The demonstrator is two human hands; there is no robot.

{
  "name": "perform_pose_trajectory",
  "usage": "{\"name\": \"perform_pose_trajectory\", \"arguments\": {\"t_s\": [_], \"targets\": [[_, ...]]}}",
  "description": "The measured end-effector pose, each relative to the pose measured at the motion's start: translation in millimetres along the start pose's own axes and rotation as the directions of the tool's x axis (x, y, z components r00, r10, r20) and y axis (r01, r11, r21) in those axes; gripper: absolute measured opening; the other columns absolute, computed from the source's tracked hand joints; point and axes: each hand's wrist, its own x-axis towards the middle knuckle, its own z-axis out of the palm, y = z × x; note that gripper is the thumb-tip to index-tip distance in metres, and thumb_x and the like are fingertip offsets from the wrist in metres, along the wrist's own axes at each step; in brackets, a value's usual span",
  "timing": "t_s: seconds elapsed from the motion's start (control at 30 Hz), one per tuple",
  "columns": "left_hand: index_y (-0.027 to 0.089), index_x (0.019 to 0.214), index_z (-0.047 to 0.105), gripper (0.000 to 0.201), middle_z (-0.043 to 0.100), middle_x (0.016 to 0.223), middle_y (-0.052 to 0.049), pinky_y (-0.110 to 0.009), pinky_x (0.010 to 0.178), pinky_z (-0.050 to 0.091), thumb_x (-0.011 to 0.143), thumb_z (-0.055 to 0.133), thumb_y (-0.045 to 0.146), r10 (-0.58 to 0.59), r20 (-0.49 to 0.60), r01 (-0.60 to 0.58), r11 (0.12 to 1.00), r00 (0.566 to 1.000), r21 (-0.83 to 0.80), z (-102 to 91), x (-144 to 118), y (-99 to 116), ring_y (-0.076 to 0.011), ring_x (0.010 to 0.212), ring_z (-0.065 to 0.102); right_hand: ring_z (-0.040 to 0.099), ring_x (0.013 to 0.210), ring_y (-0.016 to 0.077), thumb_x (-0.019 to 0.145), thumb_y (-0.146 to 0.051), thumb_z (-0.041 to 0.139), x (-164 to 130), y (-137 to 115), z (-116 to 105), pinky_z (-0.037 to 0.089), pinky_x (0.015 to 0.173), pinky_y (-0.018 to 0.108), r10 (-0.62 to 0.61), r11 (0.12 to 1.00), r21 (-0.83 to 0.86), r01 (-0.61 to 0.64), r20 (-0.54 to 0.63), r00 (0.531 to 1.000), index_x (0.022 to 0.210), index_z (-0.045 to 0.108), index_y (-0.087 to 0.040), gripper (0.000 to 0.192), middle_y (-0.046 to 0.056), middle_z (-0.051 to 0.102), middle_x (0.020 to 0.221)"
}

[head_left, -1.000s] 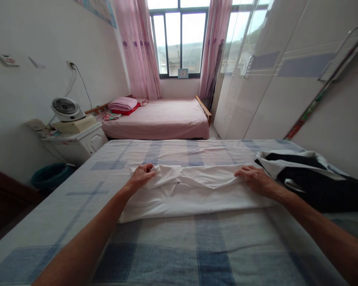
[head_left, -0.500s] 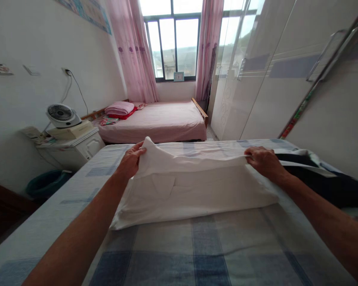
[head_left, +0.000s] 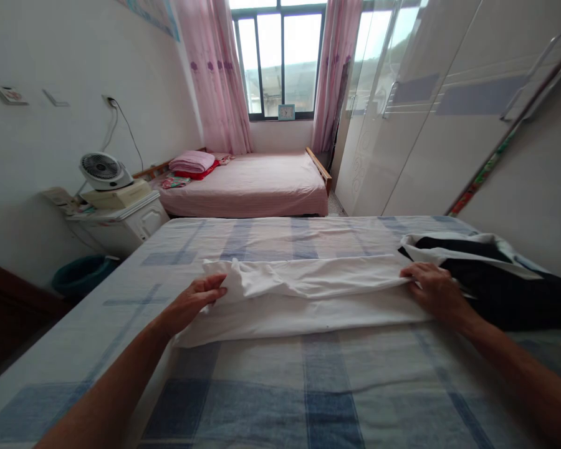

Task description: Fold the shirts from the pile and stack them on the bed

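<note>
White cloth [head_left: 303, 296]: folded strip, centre of frame, lying flat on the checked bed [head_left: 308, 386]. Left hand [head_left: 191, 302]: pinching the cloth's left end. Right hand [head_left: 432, 290]: gripping its right end. Black-and-white garment [head_left: 486, 274]: right of frame, just beside the right hand.

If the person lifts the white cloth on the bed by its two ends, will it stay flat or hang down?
The white cloth likely sags in the middle: it lies wrinkled and folded under the left hand and right hand. It probably weighs little, being thin. On the checked bedsheet it would likely bunch when pushed.
</note>
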Motion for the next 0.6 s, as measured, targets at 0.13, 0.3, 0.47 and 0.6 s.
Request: {"name": "perform_pose_trajectory", "arguments": {"t_s": [0.13,0.3,0.47,0.6], "targets": [[0.017,0.114,0.067,0.043,0.070,0.092,-0.003,-0.023,0.068,0.044,0.073,0.066,0.030,-0.022,0.121,0.016,0.999,0.992,0.051,-3.5,-6.2,2.8,-0.0156,0.075,0.059,0.062,0.092,0.0233,0.072,-0.017,0.043,0.3,2.0,-2.6,0.043,0.081,0.038,-0.033,0.999,0.019,0.032,0.076,0.997,0.081,0.064,-0.021,0.023,0.007,0.067,0.093],[0.017,0.098,0.074,0.033,0.072,0.087,-0.003,-0.021,0.067,0.044,0.067,0.071,0.027,-0.019,0.072,0.016,0.999,0.997,0.037,-0.7,-3.5,1.5,-0.0140,0.073,0.059,0.061,0.092,0.0251,0.073,-0.017,0.044,6.8,1.4,0.2,0.042,0.078,0.039,-0.009,0.999,-0.049,0.014,0.103,0.995,0.082,0.064,-0.020,0.023,0.007,0.067,0.092],[0.017,0.095,0.074,0.037,0.072,0.077,-0.003,-0.021,0.064,0.046,0.060,0.077,0.026,0.105,-0.253,-0.158,0.967,0.962,-0.198,-0.3,19.6,19.2,-0.0129,0.066,0.061,0.060,0.088,0.0247,0.076,-0.020,0.045,48.3,-1.0,-12.5,0.042,0.074,0.037,0.111,0.991,-0.074,-0.109,0.016,0.994,0.083,0.063,-0.019,0.019,0.009,0.066,0.092],[0.020,0.096,0.074,0.038,0.073,0.079,-0.004,-0.023,0.066,0.049,0.059,0.078,0.025,0.197,-0.337,-0.294,0.917,0.921,-0.268,-7.3,20.9,32.7,-0.0139,0.067,0.063,0.058,0.095,0.0256,0.077,-0.020,0.046,62.7,2.1,-20.6,0.042,0.080,0.039,0.125,0.990,-0.040,-0.135,-0.185,0.975,0.088,0.062,-0.018,0.020,0.011,0.066,0.096]]}}
